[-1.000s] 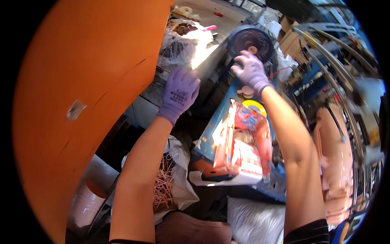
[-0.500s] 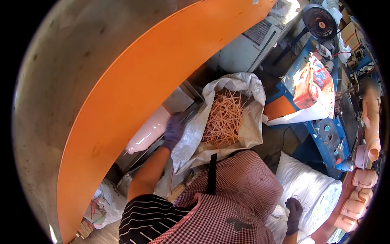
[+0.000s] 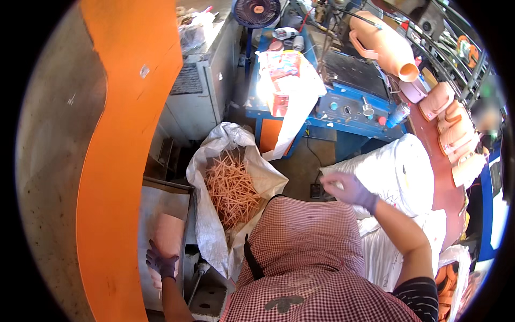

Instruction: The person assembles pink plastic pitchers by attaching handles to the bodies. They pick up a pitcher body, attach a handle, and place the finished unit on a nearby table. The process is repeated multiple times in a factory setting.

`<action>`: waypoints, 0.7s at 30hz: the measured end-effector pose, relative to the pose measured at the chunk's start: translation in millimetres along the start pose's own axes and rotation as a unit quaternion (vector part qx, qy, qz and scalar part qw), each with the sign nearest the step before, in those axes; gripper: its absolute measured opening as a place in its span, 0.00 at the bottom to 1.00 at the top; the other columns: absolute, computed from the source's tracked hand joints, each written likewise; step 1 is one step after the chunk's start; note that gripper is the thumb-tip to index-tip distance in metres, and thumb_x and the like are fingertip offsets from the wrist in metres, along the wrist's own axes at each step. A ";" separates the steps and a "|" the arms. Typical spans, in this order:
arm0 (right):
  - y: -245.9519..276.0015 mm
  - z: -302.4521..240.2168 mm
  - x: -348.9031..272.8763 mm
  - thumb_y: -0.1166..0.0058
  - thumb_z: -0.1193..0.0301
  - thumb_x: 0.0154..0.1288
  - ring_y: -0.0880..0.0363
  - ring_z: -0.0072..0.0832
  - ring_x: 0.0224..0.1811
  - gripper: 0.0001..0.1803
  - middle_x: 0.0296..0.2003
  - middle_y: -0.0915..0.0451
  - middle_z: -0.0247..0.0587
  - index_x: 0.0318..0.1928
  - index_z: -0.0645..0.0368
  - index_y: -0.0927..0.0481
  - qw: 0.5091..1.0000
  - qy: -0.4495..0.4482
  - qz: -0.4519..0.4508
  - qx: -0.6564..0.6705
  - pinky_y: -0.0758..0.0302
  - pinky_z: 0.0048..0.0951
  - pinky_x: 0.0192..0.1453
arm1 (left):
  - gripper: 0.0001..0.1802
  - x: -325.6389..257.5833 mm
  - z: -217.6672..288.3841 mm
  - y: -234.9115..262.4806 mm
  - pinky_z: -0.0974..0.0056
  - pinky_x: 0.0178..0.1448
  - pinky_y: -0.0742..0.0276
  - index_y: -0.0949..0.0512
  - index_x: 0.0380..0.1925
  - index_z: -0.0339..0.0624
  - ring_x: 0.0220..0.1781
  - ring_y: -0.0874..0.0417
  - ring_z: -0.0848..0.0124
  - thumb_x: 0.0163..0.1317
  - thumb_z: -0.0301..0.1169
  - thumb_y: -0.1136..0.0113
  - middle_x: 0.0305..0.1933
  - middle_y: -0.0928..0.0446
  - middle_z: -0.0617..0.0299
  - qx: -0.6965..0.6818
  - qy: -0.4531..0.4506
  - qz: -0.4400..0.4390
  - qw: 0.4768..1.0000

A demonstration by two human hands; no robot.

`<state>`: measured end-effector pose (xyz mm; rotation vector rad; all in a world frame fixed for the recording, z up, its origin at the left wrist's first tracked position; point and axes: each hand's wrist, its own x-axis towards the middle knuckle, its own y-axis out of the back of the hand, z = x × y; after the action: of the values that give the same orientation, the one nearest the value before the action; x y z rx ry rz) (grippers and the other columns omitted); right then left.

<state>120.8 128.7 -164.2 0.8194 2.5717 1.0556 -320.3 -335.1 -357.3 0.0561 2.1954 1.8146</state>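
Retrieval looked underway: left hand [image 3: 161, 263] clasped a pale pink piece [image 3: 167, 239]; right hand [image 3: 346, 188] hung loosely curled, empty, free to assist.

left hand [image 3: 161, 264]: off the white sack's [image 3: 214, 236] edge, now lower left, gripping a pale pink moulded piece [image 3: 167, 236] on the grey surface [image 3: 155, 206] | right hand [image 3: 348, 188]: up from beside the apron, now raised and loosely curled before the white roll [image 3: 402, 172] | view: swung back over blue machine [image 3: 348, 102]
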 end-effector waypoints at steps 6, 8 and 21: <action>51.4 4.2 152.5 0.37 0.64 0.57 0.19 0.44 0.48 0.17 0.43 0.18 0.47 0.47 0.55 0.19 0.872 0.259 0.263 -0.322 0.26 0.39 0.58 | 0.69 -84.0 52.8 126.3 0.43 0.68 0.37 0.43 0.73 0.53 0.63 0.32 0.47 0.25 0.46 0.16 0.62 0.33 0.47 -0.022 -0.162 0.208 0.964; 53.7 15.5 201.3 0.39 0.64 0.59 0.19 0.41 0.48 0.13 0.40 0.18 0.45 0.45 0.50 0.17 0.839 0.261 0.308 -0.365 0.27 0.38 0.59 | 0.67 -108.9 69.8 177.0 0.43 0.65 0.34 0.41 0.71 0.51 0.61 0.31 0.47 0.23 0.44 0.16 0.58 0.30 0.47 -0.096 -0.245 0.208 0.942; 53.9 20.1 213.7 0.38 0.68 0.60 0.21 0.44 0.52 0.11 0.47 0.20 0.45 0.42 0.56 0.20 0.938 0.179 0.179 -0.239 0.26 0.42 0.60 | 0.54 -126.6 227.2 189.8 0.50 0.78 0.44 0.40 0.73 0.43 0.76 0.39 0.48 0.48 0.44 0.23 0.75 0.41 0.44 -0.303 -0.563 -0.266 0.721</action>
<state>-22.6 295.8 -142.8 1.0554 2.2940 2.0044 -172.2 -106.2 -185.9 0.2703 0.6262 1.4122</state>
